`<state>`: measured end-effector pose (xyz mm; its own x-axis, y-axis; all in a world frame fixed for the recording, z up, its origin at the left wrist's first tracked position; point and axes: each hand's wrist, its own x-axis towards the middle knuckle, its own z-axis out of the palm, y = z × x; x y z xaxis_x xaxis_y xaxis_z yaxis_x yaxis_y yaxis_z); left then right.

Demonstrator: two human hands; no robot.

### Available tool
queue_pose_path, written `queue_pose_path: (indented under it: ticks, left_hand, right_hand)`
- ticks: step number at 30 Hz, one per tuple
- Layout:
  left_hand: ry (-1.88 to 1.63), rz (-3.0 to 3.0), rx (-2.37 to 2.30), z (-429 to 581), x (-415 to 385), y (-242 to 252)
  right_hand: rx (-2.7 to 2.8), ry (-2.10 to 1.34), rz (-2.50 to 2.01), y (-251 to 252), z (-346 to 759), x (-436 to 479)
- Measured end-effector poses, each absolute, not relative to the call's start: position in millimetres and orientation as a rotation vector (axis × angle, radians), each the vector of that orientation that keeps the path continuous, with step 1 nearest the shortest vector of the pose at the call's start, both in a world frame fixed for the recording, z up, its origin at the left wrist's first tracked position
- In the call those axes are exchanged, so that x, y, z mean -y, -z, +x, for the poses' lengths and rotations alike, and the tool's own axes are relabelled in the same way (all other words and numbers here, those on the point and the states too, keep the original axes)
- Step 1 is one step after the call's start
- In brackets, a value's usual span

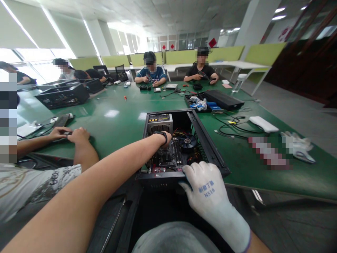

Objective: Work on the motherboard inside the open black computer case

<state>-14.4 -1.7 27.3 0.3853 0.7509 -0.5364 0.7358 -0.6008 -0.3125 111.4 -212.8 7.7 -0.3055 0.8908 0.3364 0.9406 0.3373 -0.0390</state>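
Observation:
An open black computer case lies at the front edge of the green table. Inside it are a silver power supply, a motherboard and a round black fan. My left hand, bare with a black wristband, reaches into the case beside the power supply; its fingers are hidden. A white glove covers my right hand, whose fingers are wrapped round the near rim of the case.
The green table holds another case at the left, a black tray, cables, a white box and loose gloves at the right. A person's hands are close on the left; several people sit farther back.

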Motion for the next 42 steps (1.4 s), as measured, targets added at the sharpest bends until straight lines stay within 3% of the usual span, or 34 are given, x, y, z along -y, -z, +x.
queue_pose_path:
  ticks: [19,42]
  left_hand:
    - [-0.852,-2.624,1.492,-22,-27,2]
    - [-0.923,-2.633,1.542,-21,-25,-4]
  right_hand:
    - [2.302,0.263,-1.643,-10,109,213]
    - [2.308,0.275,-1.652,-8,111,213]
